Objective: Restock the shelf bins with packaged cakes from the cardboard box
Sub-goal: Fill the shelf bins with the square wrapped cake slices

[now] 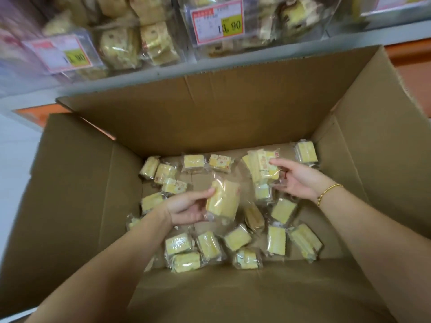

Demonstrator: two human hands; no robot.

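Fingers of both my hands are reaching down into the cardboard box (163, 117), with my forearms stretching in over its near edge. My left hand (186, 209) is turning palm up, the thumb pressing on one packaged cake (225, 201) while the other fingers are curling under its clear wrapper. My right hand (298, 180) is angling inward with the wrist bending. Its thumb and fingers are pinching a small stack of cakes (262, 167), which is tilting away from my fingertips. A bracelet (330, 192) is sitting on that wrist. Loose cakes (236, 237) are lying scattered on the box floor below and around both sets of fingers, some of them between my two hands. Beyond my fingertips, past the far box wall, the shelf bins (140, 38) are showing wrapped cakes behind price tags (218, 21).
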